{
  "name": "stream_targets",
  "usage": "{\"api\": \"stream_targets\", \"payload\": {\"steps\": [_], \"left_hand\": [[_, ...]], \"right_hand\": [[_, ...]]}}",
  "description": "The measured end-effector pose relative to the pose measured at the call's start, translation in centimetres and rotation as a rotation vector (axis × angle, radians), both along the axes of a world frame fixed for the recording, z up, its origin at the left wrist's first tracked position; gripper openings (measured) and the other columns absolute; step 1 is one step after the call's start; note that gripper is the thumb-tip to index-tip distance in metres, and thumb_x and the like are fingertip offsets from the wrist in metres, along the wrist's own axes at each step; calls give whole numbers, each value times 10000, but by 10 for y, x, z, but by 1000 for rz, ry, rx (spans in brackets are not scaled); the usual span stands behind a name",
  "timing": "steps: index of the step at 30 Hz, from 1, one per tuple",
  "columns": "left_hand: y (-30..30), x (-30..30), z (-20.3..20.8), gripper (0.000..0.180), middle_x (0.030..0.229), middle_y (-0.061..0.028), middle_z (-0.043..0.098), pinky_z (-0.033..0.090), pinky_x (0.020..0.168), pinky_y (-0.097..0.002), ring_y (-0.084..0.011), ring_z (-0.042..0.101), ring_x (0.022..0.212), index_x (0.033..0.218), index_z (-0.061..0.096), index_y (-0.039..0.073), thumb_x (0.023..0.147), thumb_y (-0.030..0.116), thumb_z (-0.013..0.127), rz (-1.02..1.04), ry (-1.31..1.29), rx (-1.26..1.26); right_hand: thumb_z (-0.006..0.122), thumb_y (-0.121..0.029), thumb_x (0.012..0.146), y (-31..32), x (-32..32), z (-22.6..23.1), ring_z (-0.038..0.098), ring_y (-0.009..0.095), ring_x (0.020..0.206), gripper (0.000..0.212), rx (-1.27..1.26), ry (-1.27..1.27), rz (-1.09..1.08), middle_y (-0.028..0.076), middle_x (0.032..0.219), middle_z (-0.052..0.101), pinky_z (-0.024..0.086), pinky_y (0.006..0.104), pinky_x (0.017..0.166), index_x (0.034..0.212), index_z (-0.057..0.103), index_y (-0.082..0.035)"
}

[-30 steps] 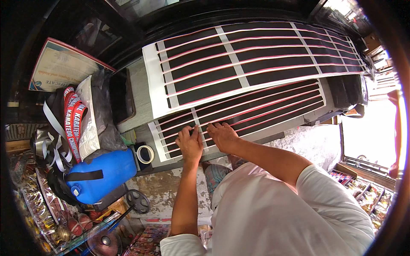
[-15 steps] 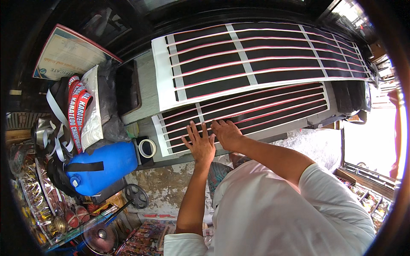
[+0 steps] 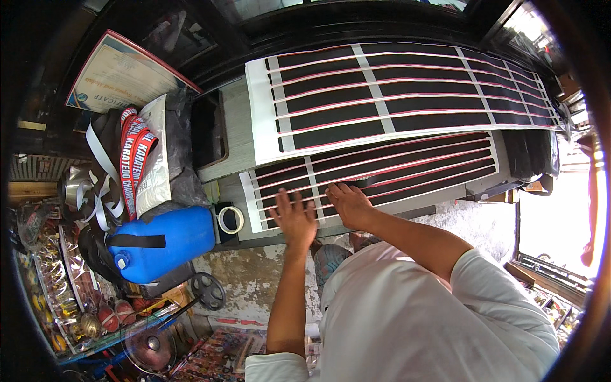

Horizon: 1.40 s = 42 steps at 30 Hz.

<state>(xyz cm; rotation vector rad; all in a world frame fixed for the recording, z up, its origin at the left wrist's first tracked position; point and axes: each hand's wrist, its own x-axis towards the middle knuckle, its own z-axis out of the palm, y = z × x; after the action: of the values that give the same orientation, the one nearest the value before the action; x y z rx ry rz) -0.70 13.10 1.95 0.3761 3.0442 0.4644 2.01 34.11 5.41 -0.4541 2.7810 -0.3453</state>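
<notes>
The lower striped sheet (image 3: 407,170) runs lengthwise left to right; the left hand (image 3: 294,219) has its grip spread, the right hand's (image 3: 350,205), nearer sheet's middle, I cannot tell.

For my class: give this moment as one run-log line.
left hand: spread over lower striped sheet, contact unclear | right hand: touching same sheet | nearby: tape roll, blue container

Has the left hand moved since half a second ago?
Yes: judged against the cream tape roll, the left hand has shifted left, closer to the roll.
</notes>
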Motion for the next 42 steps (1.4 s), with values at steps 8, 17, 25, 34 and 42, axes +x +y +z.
{"api": "stream_targets", "payload": {"steps": [8, 17, 25, 34, 42], "left_hand": [[-91, -49, -13, 523, 1660, -270, 462, 356, 1284, -533, -435, 416, 1558, 1568, 493, -60, 1124, 213, 531, 46, 65, 24], [-106, -53, -28, 454, 1633, -207, 533, 394, 1260, -540, -375, 501, 1515, 1538, 583, -4, 1120, 155, 506, 67, 31, 36], [-103, -54, -16, 491, 1696, -148, 475, 341, 1257, -638, -352, 455, 1559, 1601, 532, 56, 1127, 173, 496, 77, -27, 5], [-82, -49, -20, 571, 1784, -97, 345, 255, 1271, -711, -317, 348, 1633, 1704, 369, 101, 1180, 320, 422, 123, -94, -256], [-87, -47, -21, 576, 1787, -89, 339, 210, 1266, -761, -324, 322, 1645, 1716, 333, 114, 1178, 289, 445, 120, -108, -215]], "right_hand": [[669, -67, 877, 17, -4, -7, 605, 368, 1313, 458, -271, 220, -212, 178, 1374, 627, 516, 485, 1089, 1329, 672, 2], [764, -88, 879, 58, -36, -22, 596, 413, 1187, 402, -182, 289, -507, 194, 1246, 625, 477, 544, 1020, 1265, 656, -49], [756, -153, 906, 57, -44, -28, 601, 408, 1219, 338, -88, 222, -488, 216, 1276, 654, 453, 608, 1021, 1197, 670, -5], [793, -283, 935, 65, -62, -32, 616, 389, 1254, 287, -114, -16, -542, 176, 1191, 730, 394, 631, 1031, 1105, 754, -55], [830, -274, 896, 69, -68, -23, 589, 358, 1309, 272, -63, -76, -450, 167, 1239, 724, 391, 630, 1048, 1031, 784, -42]]}}
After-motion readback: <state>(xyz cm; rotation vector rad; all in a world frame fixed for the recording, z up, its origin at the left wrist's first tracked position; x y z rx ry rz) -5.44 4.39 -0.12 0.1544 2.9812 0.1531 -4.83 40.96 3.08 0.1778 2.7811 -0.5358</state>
